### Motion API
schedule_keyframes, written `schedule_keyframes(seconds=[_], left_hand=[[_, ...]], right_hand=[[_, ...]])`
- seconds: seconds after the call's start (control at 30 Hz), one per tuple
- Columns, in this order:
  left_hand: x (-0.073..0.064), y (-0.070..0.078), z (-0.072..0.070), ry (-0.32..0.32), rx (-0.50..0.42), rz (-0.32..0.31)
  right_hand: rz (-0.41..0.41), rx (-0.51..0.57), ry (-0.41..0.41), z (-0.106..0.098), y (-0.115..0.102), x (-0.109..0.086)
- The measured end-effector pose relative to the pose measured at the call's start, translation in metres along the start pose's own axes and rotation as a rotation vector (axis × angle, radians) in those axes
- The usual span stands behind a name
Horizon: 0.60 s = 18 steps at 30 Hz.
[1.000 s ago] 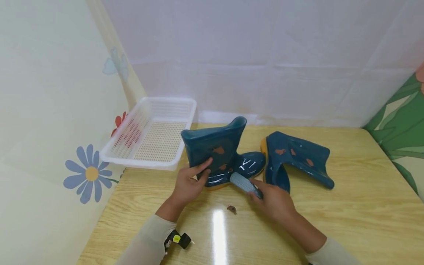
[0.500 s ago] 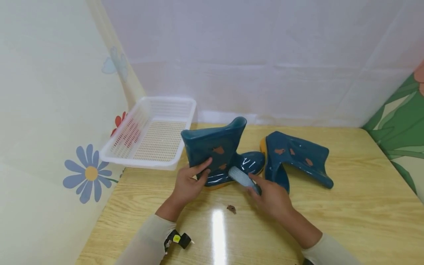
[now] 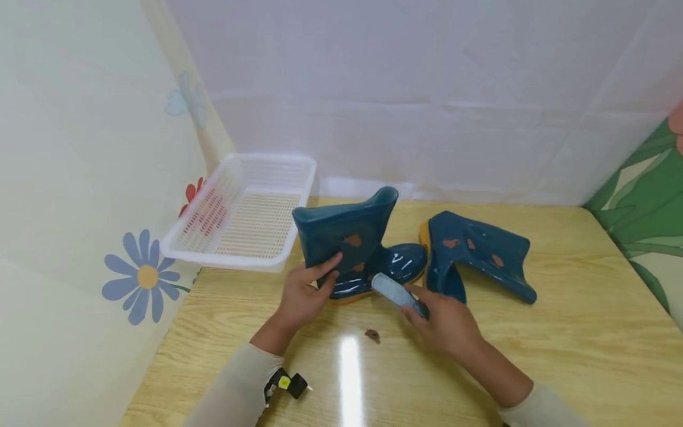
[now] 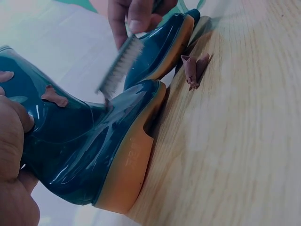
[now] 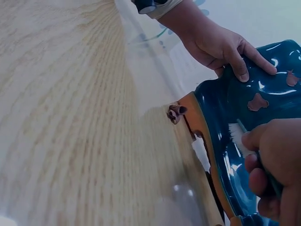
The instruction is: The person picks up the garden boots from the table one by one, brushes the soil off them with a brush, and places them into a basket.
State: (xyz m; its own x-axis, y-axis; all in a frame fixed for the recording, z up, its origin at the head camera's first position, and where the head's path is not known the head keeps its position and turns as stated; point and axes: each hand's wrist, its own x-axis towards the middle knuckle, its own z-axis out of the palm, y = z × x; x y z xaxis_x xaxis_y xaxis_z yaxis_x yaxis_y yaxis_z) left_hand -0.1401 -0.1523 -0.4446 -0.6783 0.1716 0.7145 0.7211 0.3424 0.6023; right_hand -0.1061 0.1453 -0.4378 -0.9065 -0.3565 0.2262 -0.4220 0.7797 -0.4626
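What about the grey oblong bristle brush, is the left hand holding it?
No, the right hand grips that brush; the left hand holds a glossy dark-blue rubber boot.

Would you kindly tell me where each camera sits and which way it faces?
Head: worn on the head, facing forward and down at the held boot, second boot, brush and white basket; the left hand and right hand show.
Left wrist: worn there, facing the held boot; the left hand shows at the left edge, the right hand at the top.
Right wrist: worn there, facing the brush; the right hand shows at the right edge, the left hand above.
Both wrist views share the held boot, brush and brown scrap.
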Motion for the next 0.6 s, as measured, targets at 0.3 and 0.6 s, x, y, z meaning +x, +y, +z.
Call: schedule_keyframes(seconds=[0.3, 0.6], left_hand=[[-0.0011, 0.0029, -0.0003, -0.019, -0.021, -0.051], [-0.0018, 0.0005, 0.0000, -0.014, -0.026, -0.034]], right_hand=[[-0.027, -0.021, -0.221, 0.0039, 0.0041, -0.0046], [0.006, -0.019, -0.081, 0.0020, 0.0029, -0.0033]])
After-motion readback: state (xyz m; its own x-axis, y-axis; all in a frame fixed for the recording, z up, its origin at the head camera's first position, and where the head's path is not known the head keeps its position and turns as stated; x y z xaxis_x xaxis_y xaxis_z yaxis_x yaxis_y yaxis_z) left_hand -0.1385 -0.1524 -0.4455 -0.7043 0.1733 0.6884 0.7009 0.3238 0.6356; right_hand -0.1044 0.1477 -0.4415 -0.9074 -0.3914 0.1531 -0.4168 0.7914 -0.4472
